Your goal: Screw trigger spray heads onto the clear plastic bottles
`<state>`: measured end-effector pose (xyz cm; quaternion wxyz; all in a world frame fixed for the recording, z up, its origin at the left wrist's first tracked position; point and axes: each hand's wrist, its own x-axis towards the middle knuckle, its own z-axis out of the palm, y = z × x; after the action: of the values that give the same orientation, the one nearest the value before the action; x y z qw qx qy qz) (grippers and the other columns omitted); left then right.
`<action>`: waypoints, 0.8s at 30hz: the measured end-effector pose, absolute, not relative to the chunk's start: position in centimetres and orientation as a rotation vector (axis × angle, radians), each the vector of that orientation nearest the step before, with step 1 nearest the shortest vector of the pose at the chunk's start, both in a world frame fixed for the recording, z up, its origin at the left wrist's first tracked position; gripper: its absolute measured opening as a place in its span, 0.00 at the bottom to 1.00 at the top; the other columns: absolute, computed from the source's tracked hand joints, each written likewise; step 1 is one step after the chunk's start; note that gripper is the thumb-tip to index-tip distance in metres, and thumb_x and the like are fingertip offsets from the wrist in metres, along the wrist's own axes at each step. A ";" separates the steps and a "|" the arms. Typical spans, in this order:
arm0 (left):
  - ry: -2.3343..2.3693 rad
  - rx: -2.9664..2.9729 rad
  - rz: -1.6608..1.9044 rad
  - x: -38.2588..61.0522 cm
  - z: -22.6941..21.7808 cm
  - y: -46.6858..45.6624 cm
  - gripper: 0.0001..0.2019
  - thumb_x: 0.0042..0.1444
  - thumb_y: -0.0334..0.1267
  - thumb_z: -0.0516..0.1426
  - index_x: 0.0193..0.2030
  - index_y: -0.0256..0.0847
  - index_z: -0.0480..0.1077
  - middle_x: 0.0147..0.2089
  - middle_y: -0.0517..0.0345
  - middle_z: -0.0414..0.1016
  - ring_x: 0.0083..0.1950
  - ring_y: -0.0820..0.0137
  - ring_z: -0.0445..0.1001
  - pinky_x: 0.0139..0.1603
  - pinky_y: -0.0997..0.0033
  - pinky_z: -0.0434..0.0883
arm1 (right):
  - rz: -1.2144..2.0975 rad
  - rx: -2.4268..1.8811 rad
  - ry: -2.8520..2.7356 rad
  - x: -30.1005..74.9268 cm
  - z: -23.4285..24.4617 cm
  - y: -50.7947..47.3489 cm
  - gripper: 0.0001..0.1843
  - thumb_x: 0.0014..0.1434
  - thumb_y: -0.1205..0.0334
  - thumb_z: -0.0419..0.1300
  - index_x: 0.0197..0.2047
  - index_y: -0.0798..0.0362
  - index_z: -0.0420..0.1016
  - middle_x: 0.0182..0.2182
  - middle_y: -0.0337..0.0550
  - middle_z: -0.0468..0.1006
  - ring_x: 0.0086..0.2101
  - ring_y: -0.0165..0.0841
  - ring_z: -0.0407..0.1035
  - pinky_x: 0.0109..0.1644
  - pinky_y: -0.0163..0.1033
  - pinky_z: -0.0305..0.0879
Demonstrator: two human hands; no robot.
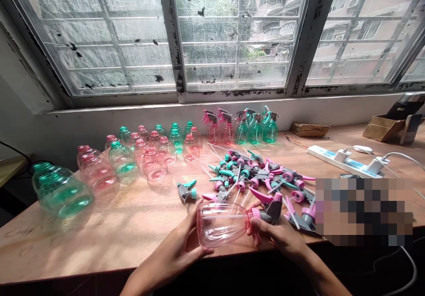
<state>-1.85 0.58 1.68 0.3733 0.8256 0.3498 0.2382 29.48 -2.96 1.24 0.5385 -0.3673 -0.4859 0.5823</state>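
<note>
My left hand [186, 238] is wrapped round the base of a clear pink bottle [222, 223] lying on its side above the table's near edge. My right hand [275, 234] grips the pink collar and grey-pink trigger sprayer head [268, 209] seated at the bottle's neck. The sprayer's white dip tube runs inside the bottle. Just beyond my hands lies a pile of loose sprayer heads [259, 176] in pink, teal and grey.
Several open pink and green bottles [149, 154] stand at the left and back of the wooden table [116, 234]. Several bottles with sprayer heads fitted [242, 128] stand by the window sill. A white power strip [345, 163], brown boxes and a blurred patch sit at the right.
</note>
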 end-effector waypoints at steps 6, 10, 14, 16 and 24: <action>0.888 2.123 0.618 -1.9 1.5 0.7 0.48 0.69 0.36 0.63 0.84 0.60 0.36 0.87 0.58 0.38 0.85 0.47 0.44 0.82 0.39 0.46 | 1.403 -0.869 -1.152 29.5 1.2 -2.9 0.25 0.58 0.42 0.76 0.45 0.51 0.75 0.26 0.39 0.85 0.23 0.34 0.74 0.31 0.40 0.72; 0.902 2.122 0.610 -1.9 1.6 0.6 0.48 0.68 0.36 0.63 0.84 0.60 0.36 0.87 0.58 0.39 0.85 0.46 0.44 0.82 0.39 0.46 | 1.412 -0.859 -1.141 29.5 1.3 -3.0 0.26 0.58 0.41 0.76 0.46 0.50 0.75 0.26 0.39 0.85 0.22 0.35 0.74 0.31 0.41 0.72; 0.901 2.111 0.609 -1.9 1.7 0.6 0.48 0.68 0.36 0.63 0.83 0.61 0.37 0.87 0.58 0.39 0.85 0.46 0.44 0.82 0.39 0.45 | 1.414 -0.860 -1.147 29.5 1.3 -2.9 0.26 0.58 0.41 0.76 0.46 0.50 0.74 0.26 0.39 0.85 0.22 0.35 0.74 0.31 0.41 0.72; 0.894 2.112 0.612 -1.9 1.6 0.6 0.48 0.68 0.35 0.63 0.83 0.62 0.37 0.87 0.59 0.38 0.85 0.47 0.42 0.82 0.40 0.44 | 1.408 -0.866 -1.153 29.5 1.2 -2.9 0.26 0.58 0.41 0.76 0.46 0.50 0.73 0.26 0.39 0.85 0.22 0.35 0.74 0.31 0.42 0.73; 0.868 2.097 0.620 -2.1 1.3 0.7 0.47 0.69 0.36 0.62 0.83 0.61 0.36 0.87 0.58 0.38 0.85 0.50 0.43 0.82 0.41 0.45 | 1.430 -0.820 -1.140 29.5 0.9 -2.8 0.24 0.60 0.45 0.76 0.47 0.51 0.73 0.27 0.39 0.85 0.22 0.33 0.74 0.31 0.40 0.72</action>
<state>-2.08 0.70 1.27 0.3845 0.8228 0.3406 0.2431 29.53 -2.85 0.94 0.5386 -0.3446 -0.4791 0.6013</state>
